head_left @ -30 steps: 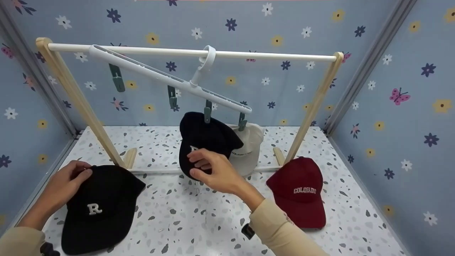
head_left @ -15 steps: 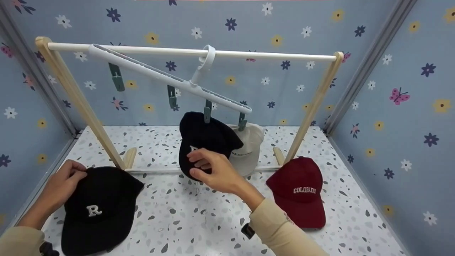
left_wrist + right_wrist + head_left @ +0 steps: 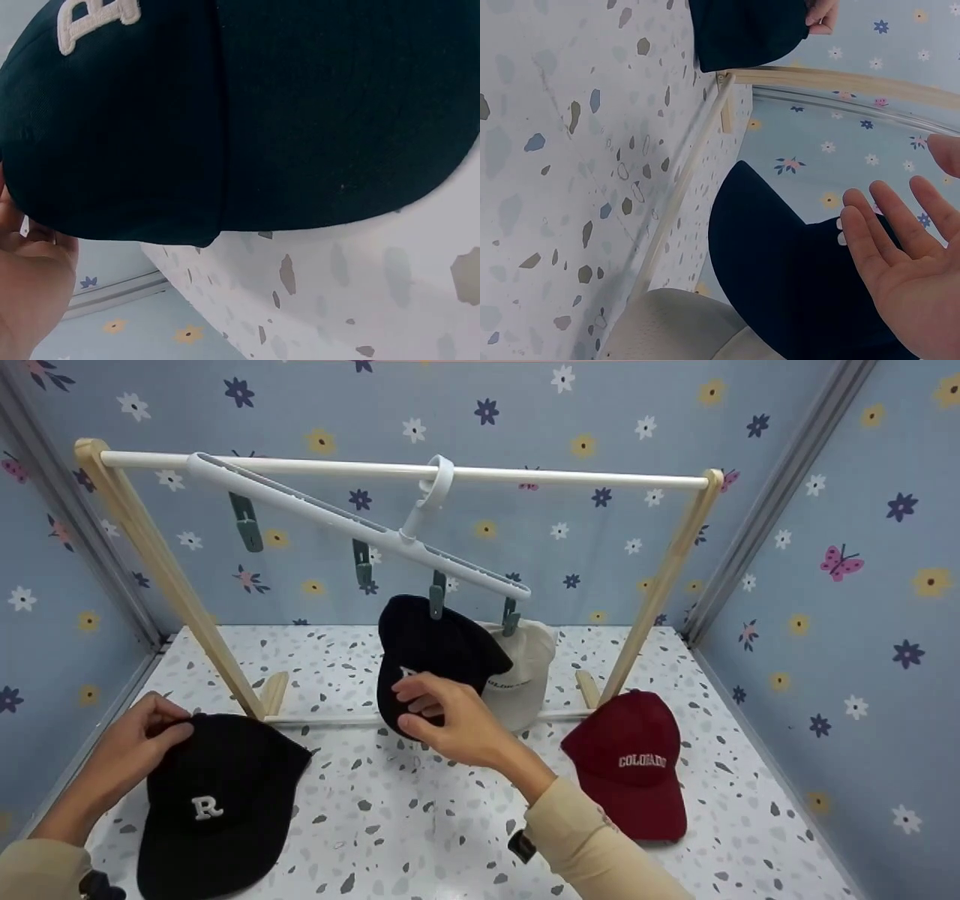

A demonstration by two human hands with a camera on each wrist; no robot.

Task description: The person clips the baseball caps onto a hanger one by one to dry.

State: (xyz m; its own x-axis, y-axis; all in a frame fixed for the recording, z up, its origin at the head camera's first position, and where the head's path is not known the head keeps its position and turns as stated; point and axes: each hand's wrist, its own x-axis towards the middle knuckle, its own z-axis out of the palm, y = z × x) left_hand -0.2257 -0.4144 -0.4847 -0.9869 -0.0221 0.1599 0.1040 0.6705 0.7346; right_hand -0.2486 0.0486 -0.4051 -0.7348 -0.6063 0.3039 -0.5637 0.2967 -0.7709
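Observation:
My left hand [image 3: 127,761] pinches the back of the crown of a black baseball cap [image 3: 247,780] with a raised white R. The cap's brim points toward me, and it fills much of the left wrist view. My right hand [image 3: 457,720] is held in front of a second dark cap [image 3: 427,637], fingers loosely bent and gripping nothing; the right wrist view shows the fingers [image 3: 900,217] relaxed and spread. That dark cap hangs from a green clip [image 3: 436,601] on a tilted pale hanger [image 3: 330,516]. Whether the right hand touches it I cannot tell.
Behind the dark cap, a cream cap [image 3: 529,660] hangs from the hanger's lowest clip [image 3: 511,622]. Two more clips, left of these, hold nothing. The hanger hooks over the white rail [image 3: 570,477] of a wooden rack. A maroon cap [image 3: 630,780] lies on the speckled table at right.
The black cap with the R shifts slightly left, then back right and a little toward me, with my left hand moving along. My right hand and the hanging caps stay nearly still.

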